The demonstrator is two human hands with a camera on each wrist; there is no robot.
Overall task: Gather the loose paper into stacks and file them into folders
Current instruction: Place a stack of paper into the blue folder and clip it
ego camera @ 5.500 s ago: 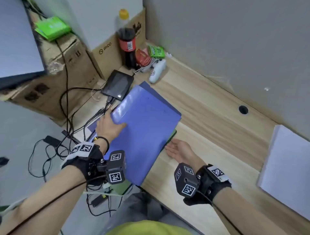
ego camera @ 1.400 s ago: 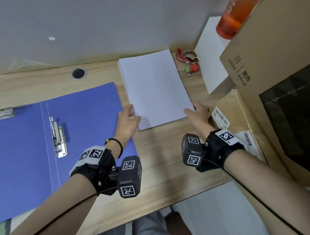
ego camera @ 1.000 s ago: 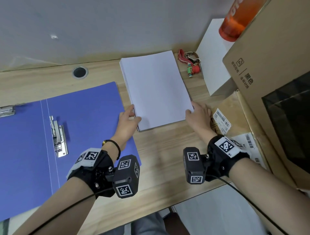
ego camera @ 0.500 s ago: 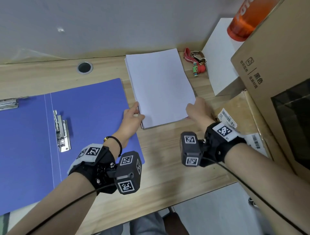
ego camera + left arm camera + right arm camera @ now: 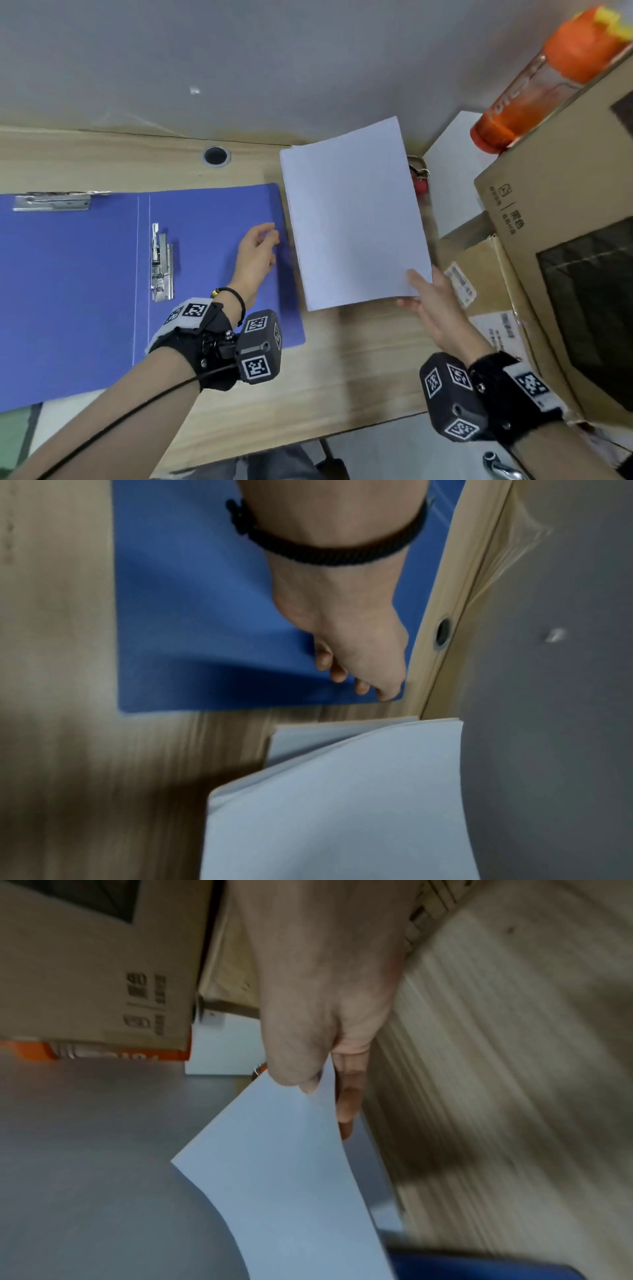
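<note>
The paper (image 5: 356, 219) is pinched at its near corner by the right hand (image 5: 431, 301) and held lifted beside the folder (image 5: 205, 274), over which the left hand (image 5: 255, 260) hovers, loosely curled and empty. The sheets should be supported from below and laid squarely against the folder's clip (image 5: 161, 263).

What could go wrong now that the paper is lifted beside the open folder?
The right hand pinches the paper stack at one corner only, and the sheets already bow and fan apart in the left wrist view, so some may slide out. More paper remains on the desk; it could get left behind. The left hand rests on the blue folder away from the clip, which looks closed and may block filing.
</note>
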